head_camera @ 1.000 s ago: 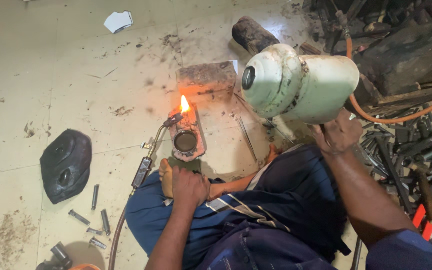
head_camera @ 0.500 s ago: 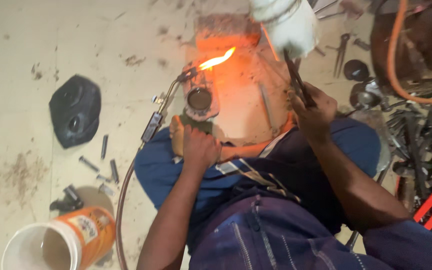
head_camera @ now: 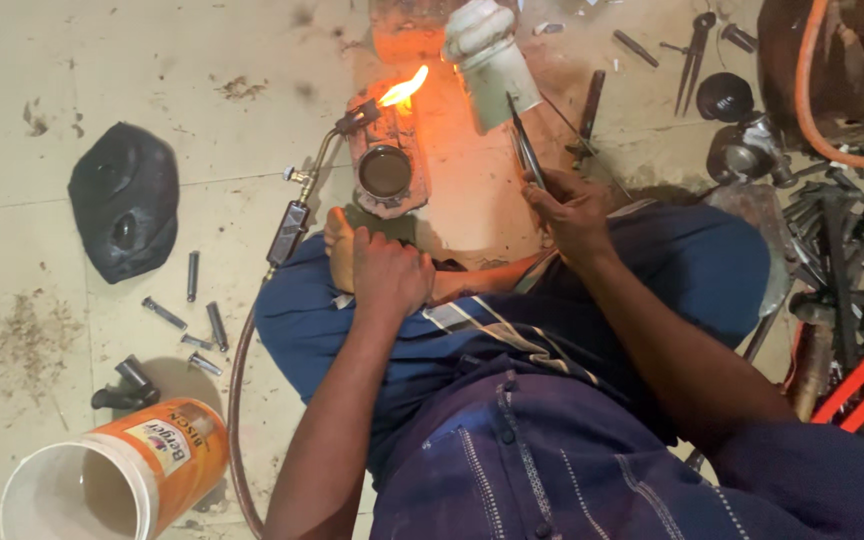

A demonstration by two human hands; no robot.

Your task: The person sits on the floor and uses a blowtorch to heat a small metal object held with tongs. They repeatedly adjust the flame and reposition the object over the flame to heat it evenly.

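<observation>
My left hand (head_camera: 387,275) lies closed over my bare foot (head_camera: 340,248), just right of the gas torch's dark handle (head_camera: 287,232). The torch lies on the floor, and its flame (head_camera: 402,88) burns over a reddish metal part with a round opening (head_camera: 385,172). My right hand (head_camera: 574,212) pinches a thin metal rod (head_camera: 524,145) that points up at a white cylinder (head_camera: 487,62) beside the flame.
A black cover (head_camera: 124,200) and loose bolts (head_camera: 192,320) lie at the left. An orange and white bucket (head_camera: 112,480) is tipped over at the lower left. The torch hose (head_camera: 237,420) runs down past my leg. Tools, scrap metal and an orange hose (head_camera: 812,110) crowd the right.
My right hand has left the underside of the white cylinder and taken up the thin rod. The view has tilted down, bringing the bucket in. My left hand stays on my foot.
</observation>
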